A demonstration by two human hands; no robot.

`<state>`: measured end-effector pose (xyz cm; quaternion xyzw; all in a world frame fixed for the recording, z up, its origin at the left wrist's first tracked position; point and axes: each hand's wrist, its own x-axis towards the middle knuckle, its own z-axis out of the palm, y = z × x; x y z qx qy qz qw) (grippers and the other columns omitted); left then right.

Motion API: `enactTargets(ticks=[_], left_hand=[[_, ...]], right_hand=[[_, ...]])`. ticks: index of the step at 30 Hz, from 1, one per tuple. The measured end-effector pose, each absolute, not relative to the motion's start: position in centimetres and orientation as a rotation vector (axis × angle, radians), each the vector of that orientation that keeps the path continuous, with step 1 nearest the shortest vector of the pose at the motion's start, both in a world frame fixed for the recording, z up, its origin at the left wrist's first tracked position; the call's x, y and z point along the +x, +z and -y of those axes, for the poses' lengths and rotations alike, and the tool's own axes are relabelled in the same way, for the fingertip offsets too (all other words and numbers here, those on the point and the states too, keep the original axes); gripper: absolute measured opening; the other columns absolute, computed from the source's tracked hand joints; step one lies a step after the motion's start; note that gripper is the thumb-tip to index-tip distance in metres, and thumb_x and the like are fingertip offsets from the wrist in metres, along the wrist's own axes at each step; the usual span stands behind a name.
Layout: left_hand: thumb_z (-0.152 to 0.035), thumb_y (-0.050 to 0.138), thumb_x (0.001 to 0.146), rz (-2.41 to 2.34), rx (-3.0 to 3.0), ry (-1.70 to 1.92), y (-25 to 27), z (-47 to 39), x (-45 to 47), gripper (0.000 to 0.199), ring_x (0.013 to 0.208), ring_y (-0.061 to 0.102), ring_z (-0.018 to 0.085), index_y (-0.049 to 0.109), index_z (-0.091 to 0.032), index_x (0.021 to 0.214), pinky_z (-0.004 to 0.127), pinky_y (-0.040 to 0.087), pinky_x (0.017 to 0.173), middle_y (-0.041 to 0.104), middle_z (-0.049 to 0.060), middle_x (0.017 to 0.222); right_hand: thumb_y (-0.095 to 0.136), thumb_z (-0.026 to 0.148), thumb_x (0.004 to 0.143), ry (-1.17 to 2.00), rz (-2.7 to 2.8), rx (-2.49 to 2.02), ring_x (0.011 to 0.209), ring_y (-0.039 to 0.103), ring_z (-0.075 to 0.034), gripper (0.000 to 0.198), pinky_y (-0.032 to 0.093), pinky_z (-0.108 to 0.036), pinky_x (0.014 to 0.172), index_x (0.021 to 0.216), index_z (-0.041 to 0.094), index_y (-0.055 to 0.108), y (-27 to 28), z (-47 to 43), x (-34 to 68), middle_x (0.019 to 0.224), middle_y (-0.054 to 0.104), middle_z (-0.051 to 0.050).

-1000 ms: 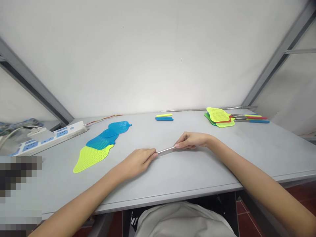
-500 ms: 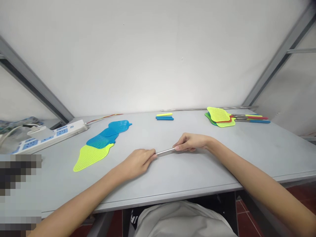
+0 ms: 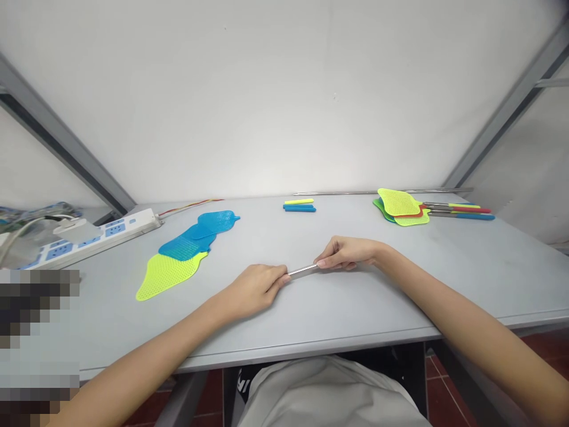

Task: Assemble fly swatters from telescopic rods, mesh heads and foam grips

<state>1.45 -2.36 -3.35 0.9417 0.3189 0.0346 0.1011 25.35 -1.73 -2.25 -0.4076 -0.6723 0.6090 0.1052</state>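
Between my two hands is a thin silvery metal rod [image 3: 303, 270], held low over the middle of the table [image 3: 338, 308]. My left hand [image 3: 260, 287] is closed around its left end, hiding that end. The fingers of my right hand [image 3: 344, 254] pinch its right end, and I cannot see how far it runs inside them. To the left lie loose fly swatter heads: a yellow-green one [image 3: 171, 276] nearest me, then overlapping blue ones [image 3: 217, 222]. Behind the rod lie a yellow handle sleeve [image 3: 299, 201] and blue handle sleeves [image 3: 300, 208].
At the back right lies a pile of fly swatters [image 3: 402, 204] with metal shafts and coloured handles. Long metal rods [image 3: 347, 193] rest along the wall. A white power strip [image 3: 95, 237] with a plugged-in adapter sits at the left, wires trailing from it.
The view has shifted slightly. Both hands keep their hold on the rod, and a slightly shorter stretch of it shows between them.
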Motion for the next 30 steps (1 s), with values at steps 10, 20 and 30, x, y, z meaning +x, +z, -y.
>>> enactTargets(ticks=[10,20,30], left_hand=[[-0.037,0.017,0.085,-0.924,2.564,0.279,-2.0,2.3,1.5,0.036,0.055,0.040,0.011,0.039,-0.018,0.065,0.023,0.031,0.055,0.042,-0.003,0.058],[-0.039,0.020,0.084,-1.096,2.529,0.364,-1.8,1.5,1.1,0.036,0.049,0.035,0.010,0.034,-0.017,0.058,0.022,0.027,0.050,0.036,-0.004,0.052],[-0.036,0.018,0.085,-1.021,2.499,0.338,-2.8,2.1,1.1,0.036,0.046,0.029,0.008,0.028,-0.017,0.056,0.022,0.025,0.048,0.028,-0.005,0.049]], right_hand=[[0.056,0.040,0.066,1.826,1.920,-1.221,0.044,0.022,-0.004,0.035,0.015,-0.020,0.037,0.087,0.012,0.061,-2.1,1.2,26.0,0.053,0.029,0.005],[0.056,0.042,0.065,1.751,1.870,-1.277,0.045,0.022,-0.004,0.041,0.018,-0.021,0.039,0.091,0.011,0.061,-1.3,1.3,26.6,0.054,0.029,0.005],[0.058,0.042,0.063,1.671,1.961,-1.253,0.047,0.022,-0.005,0.043,0.016,-0.021,0.038,0.092,0.011,0.062,-2.1,1.5,26.0,0.050,0.027,0.005]])
